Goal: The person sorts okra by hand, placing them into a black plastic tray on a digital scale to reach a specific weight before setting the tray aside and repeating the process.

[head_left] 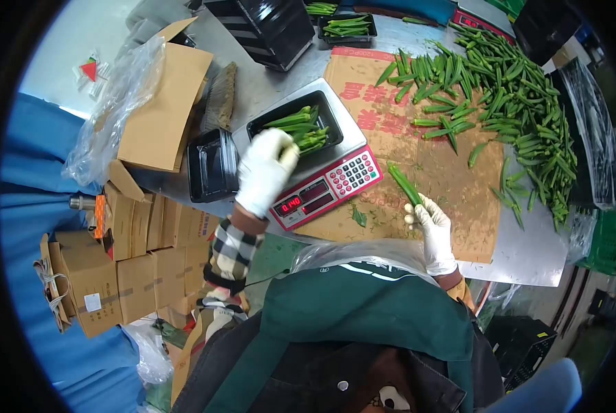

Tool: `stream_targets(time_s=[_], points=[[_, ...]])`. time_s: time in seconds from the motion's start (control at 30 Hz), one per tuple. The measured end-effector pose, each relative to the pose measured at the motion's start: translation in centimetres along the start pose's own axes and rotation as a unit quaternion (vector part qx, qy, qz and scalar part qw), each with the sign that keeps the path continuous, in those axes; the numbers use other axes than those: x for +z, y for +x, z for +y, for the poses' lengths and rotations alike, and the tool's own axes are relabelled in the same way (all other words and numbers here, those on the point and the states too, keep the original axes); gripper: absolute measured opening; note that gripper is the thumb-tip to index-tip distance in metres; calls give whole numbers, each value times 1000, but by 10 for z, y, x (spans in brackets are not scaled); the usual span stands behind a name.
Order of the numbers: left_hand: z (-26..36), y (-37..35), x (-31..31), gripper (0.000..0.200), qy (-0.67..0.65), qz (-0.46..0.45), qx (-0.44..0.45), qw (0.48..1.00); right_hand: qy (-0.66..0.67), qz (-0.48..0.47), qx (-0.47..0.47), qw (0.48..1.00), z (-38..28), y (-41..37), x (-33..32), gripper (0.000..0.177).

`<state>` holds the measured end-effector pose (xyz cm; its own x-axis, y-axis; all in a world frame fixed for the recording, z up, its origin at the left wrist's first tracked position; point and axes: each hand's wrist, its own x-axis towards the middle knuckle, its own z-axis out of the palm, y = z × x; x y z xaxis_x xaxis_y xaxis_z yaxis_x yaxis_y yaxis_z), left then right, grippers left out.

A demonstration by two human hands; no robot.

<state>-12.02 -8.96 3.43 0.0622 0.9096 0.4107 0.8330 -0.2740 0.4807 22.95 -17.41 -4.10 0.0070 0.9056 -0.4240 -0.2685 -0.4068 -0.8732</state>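
Note:
A red and white scale (325, 189) with lit red digits bears a black tray (256, 126) holding several green okra pods (301, 126). Over the tray's near left edge is my left hand (267, 168), in a white glove, its fingers curled together; whatever they may hold is hidden. My right hand (432, 227), also gloved in white, pinches the lower end of one okra pod (404, 183) above the cardboard sheet (459, 206). A large heap of okra (521, 96) spreads over the sheet's far right part.
Empty black trays (211, 165) lie left of the scale. Behind them stand an open cardboard box (163, 103) and a tall stack of black trays (263, 27). Another filled tray (347, 27) is at the back. Flattened cartons (136, 275) stand at the lower left.

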Motion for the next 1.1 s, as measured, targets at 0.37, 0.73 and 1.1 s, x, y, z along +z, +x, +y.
stream_targets(time_s=[0.37,0.73,1.1], points=[[-76,22,46,24,-55,-13,32,998,8,31,8,999,-1,-2,-9,35],[-65,25,27,14,-27,108,-63,992,-2,32,16,999,1,1,-7,36],[-142,-76,-83,28,-61,409,-322,852,-40,-23,31,998,-10,18,17,36]])
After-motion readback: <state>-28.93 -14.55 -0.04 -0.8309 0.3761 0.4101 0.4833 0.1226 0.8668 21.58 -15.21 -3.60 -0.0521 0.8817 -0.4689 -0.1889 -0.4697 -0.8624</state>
